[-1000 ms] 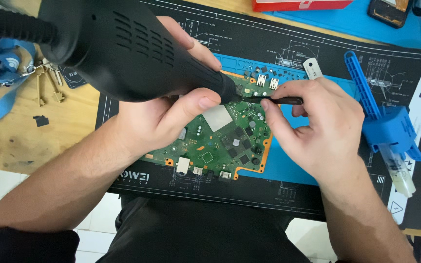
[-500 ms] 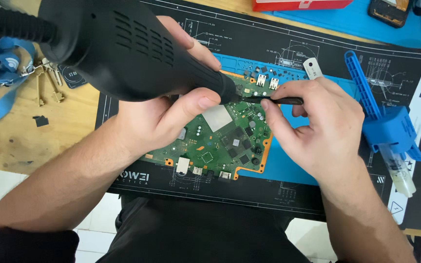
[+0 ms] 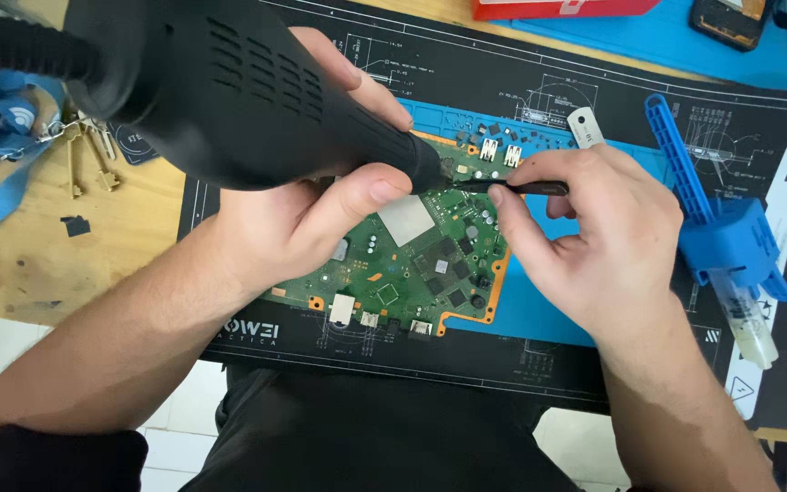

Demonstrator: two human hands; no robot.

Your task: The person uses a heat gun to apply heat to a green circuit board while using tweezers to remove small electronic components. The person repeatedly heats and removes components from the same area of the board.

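Note:
My left hand (image 3: 307, 196) grips a bulky black hot-air gun (image 3: 229, 96), its nozzle pointing down at the upper part of a green circuit board (image 3: 416, 269). The board lies flat on a blue pad (image 3: 539, 305) over a black work mat (image 3: 466, 68). My right hand (image 3: 594, 241) pinches thin black tweezers (image 3: 512, 187), their tips meeting the board just below the nozzle. What the tips touch is too small to make out. Both wrists rest near the board.
A blue plastic tool with a clear syringe (image 3: 730, 260) lies right of my right hand. Keys (image 3: 84, 155) and a blue strap (image 3: 6, 137) sit on the scorched wooden bench at left. A red box (image 3: 562, 7) and a dark device (image 3: 730, 18) lie along the far edge.

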